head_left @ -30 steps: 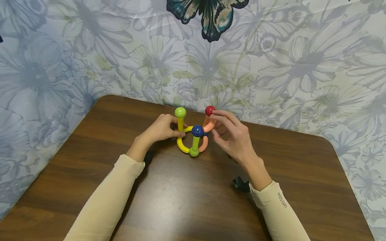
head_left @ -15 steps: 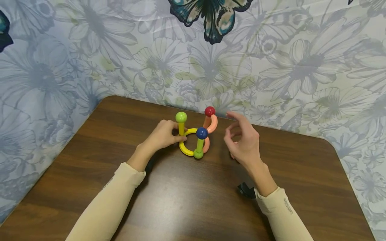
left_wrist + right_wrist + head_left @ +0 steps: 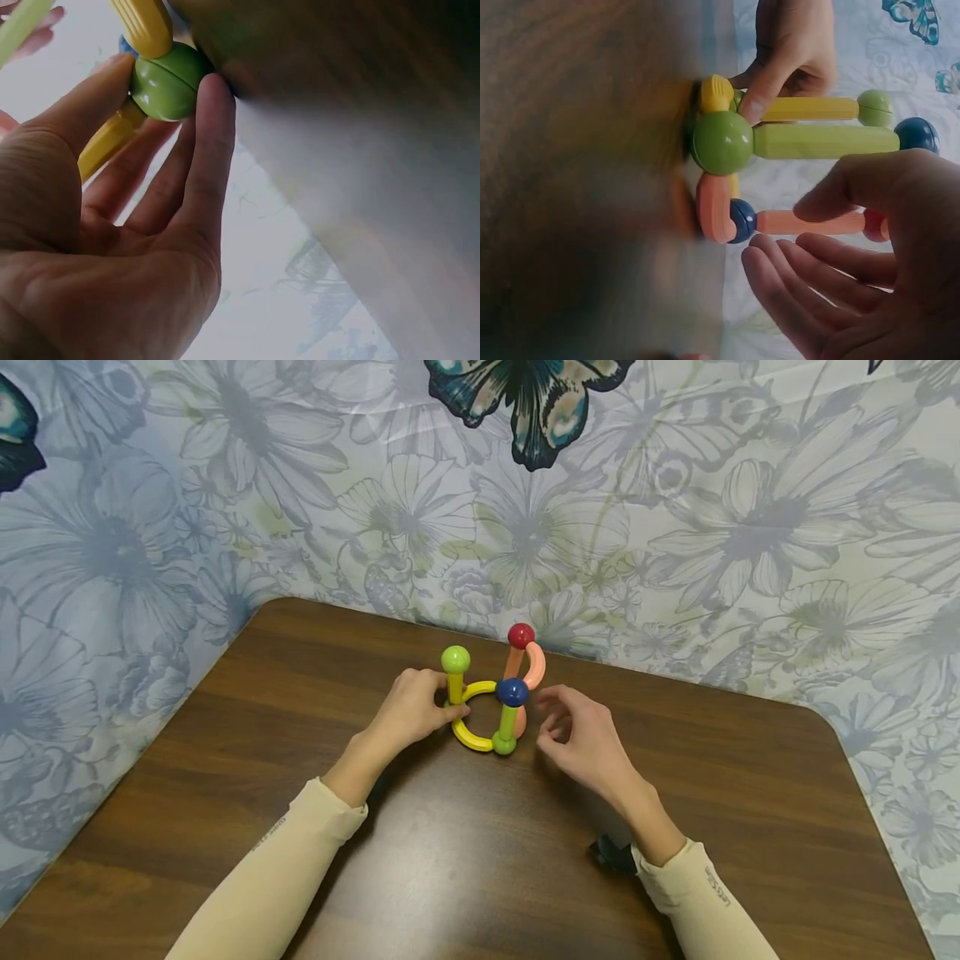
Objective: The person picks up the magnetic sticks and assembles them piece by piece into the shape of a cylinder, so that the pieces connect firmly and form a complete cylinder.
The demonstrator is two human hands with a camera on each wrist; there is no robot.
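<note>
A toy frame of magnetic balls and rods stands on the table. Its base ring joins curved yellow rods (image 3: 472, 739) and a curved coral rod (image 3: 714, 210). Three uprights rise from it: a yellow rod under a light green ball (image 3: 455, 659), a green rod under a blue ball (image 3: 512, 692), and a coral rod under a red ball (image 3: 521, 636). Another curved coral rod (image 3: 536, 664) hangs from the red ball. My left hand (image 3: 411, 706) pinches the green base ball (image 3: 171, 81) between thumb and fingers. Beside the right side hovers my right hand (image 3: 588, 735), fingers loosely bent, holding nothing.
The brown wooden table (image 3: 450, 877) has its back edge just behind the frame, against a flower-patterned wall covering (image 3: 405, 518). A black strap (image 3: 611, 854) shows by the right wrist.
My right hand has let go near the red ball and curved coral rod, drawn off right, then come lower and back toward the frame. My left hand keeps its pinch at the base.
</note>
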